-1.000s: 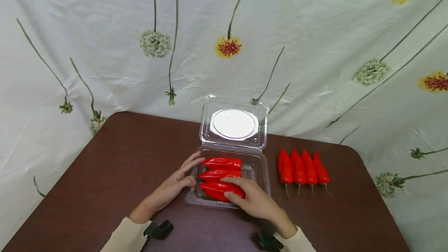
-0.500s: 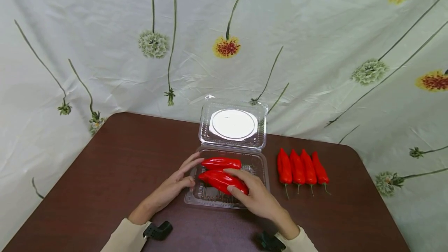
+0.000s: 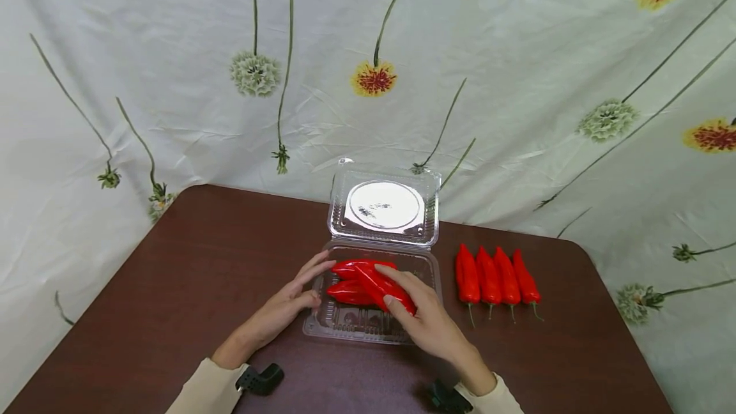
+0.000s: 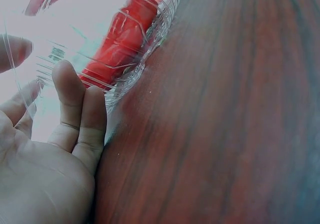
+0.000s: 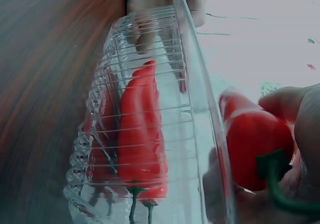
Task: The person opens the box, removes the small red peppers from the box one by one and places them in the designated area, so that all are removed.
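Observation:
Between thumb and fingers my right hand (image 3: 428, 318) pinches a red chili pepper (image 3: 384, 287), held slanting above the clear plastic clamshell box (image 3: 345, 331). The right wrist view shows its green stem end toward the camera, above the box rim. Two more red chili peppers lie crosswise in the box: one at the back (image 3: 347, 269) and one in front of it (image 3: 349, 293), partly covered by the held pepper. My left hand (image 3: 282, 305) rests at the box's left side, fingers extended; in the left wrist view its fingertips stand against the clear wall.
Raised at the back is the box's clear lid (image 3: 384, 235). Right of the box, several red chili peppers (image 3: 489, 275) lie side by side on the dark brown table (image 3: 241, 241), stems toward me. A flower-printed white cloth (image 3: 322, 114) hangs behind the table.
My right hand has lifted the front pepper from the box floor and carried it back and slightly right, turning it more steeply slanted. The left hand has stayed in place.

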Demonstrator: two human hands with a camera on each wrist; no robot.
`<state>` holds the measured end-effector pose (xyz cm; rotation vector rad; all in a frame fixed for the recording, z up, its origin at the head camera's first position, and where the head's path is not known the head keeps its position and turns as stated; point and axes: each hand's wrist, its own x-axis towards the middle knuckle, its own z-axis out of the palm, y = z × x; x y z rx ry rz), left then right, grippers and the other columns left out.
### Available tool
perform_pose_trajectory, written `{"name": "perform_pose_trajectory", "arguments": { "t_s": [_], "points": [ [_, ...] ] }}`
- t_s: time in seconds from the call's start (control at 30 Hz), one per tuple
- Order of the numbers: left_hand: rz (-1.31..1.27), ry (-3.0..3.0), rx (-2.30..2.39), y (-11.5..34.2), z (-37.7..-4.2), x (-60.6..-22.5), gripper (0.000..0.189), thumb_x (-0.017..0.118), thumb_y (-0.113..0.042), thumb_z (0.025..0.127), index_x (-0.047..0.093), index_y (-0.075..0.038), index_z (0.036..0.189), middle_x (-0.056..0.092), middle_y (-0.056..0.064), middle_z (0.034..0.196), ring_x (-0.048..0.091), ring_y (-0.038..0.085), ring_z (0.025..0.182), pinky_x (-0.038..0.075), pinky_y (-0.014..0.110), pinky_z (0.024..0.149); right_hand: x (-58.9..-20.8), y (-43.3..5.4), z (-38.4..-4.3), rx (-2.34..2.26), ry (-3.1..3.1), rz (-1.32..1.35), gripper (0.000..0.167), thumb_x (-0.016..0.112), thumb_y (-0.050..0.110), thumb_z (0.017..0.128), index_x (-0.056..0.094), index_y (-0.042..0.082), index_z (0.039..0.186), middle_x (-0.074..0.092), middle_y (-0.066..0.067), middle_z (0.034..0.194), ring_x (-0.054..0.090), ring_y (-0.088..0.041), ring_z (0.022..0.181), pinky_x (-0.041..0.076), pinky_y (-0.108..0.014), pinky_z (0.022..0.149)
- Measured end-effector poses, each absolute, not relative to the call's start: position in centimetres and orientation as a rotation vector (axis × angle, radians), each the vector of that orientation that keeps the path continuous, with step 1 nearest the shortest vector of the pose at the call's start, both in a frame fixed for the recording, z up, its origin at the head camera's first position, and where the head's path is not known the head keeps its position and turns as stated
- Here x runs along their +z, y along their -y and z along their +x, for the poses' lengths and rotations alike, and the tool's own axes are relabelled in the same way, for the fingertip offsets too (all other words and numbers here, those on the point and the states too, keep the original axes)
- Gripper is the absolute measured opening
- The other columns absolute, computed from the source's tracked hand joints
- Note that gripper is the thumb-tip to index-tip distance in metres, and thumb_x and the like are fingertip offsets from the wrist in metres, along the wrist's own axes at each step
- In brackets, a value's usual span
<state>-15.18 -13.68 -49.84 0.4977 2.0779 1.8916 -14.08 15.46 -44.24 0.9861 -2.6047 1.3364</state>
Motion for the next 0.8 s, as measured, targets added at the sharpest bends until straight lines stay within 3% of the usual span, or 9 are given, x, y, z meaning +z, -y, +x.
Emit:
{"name": "perform_pose_trajectory", "arguments": {
  "t_s": [0.2,0.5,0.8],
  "points": [
    [0.505,-2.067,1.894,13.6,-15.2,-49.9,0.068,0.051,-0.002,0.093,0.035,-0.019,0.156,0.006,-0.002,0.168,0.013,0.031,0.145,0.034,0.038,0.104,-44.2,-15.5,-13.9,1.280,2.639,0.947,0.048,0.056,0.010,0.100,0.056,0.031,0.143,0.057,0.005,0.128,0.053,-0.015,0.116,0.051,-0.034,0.090],
    [0.530,-2.010,1.938,13.8,-15.2,-49.8,0.068,0.048,0.002,0.093,0.033,-0.015,0.157,0.004,-0.001,0.168,0.015,0.033,0.142,0.047,0.022,0.087,-44.0,-16.9,-13.4,1.315,2.656,0.842,0.047,0.056,0.009,0.099,0.056,0.032,0.141,0.054,0.005,0.126,0.052,-0.013,0.110,0.051,-0.031,0.086],
    [0.538,-2.018,1.926,13.8,-15.3,-49.8,0.069,0.049,0.001,0.093,0.033,-0.017,0.157,0.004,-0.001,0.168,0.013,0.032,0.142,0.045,0.023,0.091,-44.0,-19.0,-12.6,1.302,2.658,0.739,0.053,0.055,0.007,0.098,0.052,0.032,0.145,0.055,0.006,0.129,0.054,-0.013,0.112,0.052,-0.034,0.085]
  ]
}}
